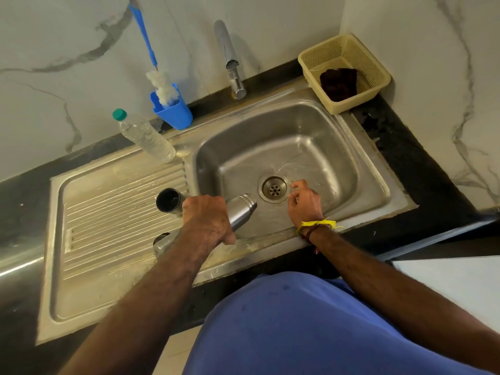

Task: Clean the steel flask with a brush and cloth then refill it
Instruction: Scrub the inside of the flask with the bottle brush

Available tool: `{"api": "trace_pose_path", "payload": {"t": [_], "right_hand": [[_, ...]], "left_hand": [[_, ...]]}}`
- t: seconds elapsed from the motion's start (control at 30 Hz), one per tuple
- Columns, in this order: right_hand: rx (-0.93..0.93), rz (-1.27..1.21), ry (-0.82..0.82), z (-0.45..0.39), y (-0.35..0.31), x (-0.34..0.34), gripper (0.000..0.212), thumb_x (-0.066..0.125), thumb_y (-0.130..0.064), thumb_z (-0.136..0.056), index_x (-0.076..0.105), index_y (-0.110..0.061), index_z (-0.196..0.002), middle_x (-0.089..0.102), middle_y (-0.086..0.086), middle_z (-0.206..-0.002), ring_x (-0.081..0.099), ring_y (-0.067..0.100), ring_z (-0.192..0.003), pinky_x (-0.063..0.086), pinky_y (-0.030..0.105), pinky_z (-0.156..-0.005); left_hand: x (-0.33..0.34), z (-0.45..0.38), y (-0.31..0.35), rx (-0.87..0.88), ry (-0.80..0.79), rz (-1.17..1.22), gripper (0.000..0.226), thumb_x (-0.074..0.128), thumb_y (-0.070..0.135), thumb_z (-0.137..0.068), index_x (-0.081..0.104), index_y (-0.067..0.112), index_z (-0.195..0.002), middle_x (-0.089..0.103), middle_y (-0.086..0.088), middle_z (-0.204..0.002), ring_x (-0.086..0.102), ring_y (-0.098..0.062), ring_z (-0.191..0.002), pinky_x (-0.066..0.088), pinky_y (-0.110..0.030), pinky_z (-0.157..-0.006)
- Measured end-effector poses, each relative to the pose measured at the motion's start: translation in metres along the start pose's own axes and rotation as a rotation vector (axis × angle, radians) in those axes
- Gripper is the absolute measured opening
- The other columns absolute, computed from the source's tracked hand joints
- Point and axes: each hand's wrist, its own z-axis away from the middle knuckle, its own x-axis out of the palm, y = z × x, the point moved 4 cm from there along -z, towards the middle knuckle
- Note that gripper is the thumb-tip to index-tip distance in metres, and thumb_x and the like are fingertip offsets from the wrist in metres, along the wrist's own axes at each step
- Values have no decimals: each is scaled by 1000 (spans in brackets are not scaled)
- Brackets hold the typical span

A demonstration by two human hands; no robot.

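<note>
Left arm reaches in from lower left, left hand (207, 217) knuckles-up over the sink's near-left rim. Its fingers are wrapped around the steel flask (242, 211), which lies tilted with the open mouth toward the drain (273, 188), uncapped. Right arm comes in from lower right, yellow thread (320, 224) at the wrist. Right hand (304, 200) sits inside the sink (359, 169) just right of the drain, fingers loosely curled; can't tell if they pinch anything.

Black cap (170, 200) stands on the drainboard (113, 226) just left of the left fingers. Beyond them: water bottle (147, 136), then the blue brush (158, 74) upright in its blue holder (173, 113) against the wall. Tap (230, 58) is straight ahead of both hands. Cream basket (345, 71) with a dark cloth (338, 83) is far beyond the right fingers, in the counter (411, 158) corner. Water film on the sink floor ahead of the right fingers; open room in the far half of the sink.
</note>
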Motion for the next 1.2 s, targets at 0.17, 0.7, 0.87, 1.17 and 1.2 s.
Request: {"api": "trace_pose_path", "payload": {"t": [0.17,0.7,0.87,1.17,1.2], "right_hand": [[37,-1,-10,2,0,0,22,55,-2,-92,57,-2,-113,72,20,-92,67,38,-90,55,40,-80],[24,-66,-24,-21,-60,-6,21,63,-10,-91,68,-5,-111,74,15,-104,69,32,-100,49,34,-90],[-112,-138,-37,-51,-138,-3,23,67,-15,-92,70,-7,-113,75,10,-98,65,15,-85,52,32,-90],[-289,-151,-39,-117,-282,13,38,67,-28,-94,65,-6,-125,72,10,-118,67,18,-108,45,14,-82],[-300,-150,-48,-124,-296,15,42,67,-31,-95,62,-7,-129,69,9,-123,66,19,-112,48,18,-87]], "left_hand": [[6,2,-9,-11,46,237,71,81,59,-67,58,21,-122,57,1,-95,53,-21,-87,40,-34,-79],[56,36,-40,-190,474,1105,77,90,52,-62,52,26,-124,67,8,-103,63,-17,-86,50,-33,-76],[68,36,-49,-213,504,1338,79,93,47,-64,53,21,-127,65,8,-107,60,-11,-88,47,-27,-77],[74,20,-65,-125,510,1444,72,93,49,-62,50,28,-117,66,13,-102,65,-9,-87,53,-28,-79],[75,18,-66,-120,510,1451,72,92,50,-62,50,29,-117,66,14,-100,65,-9,-86,54,-29,-79]]}}
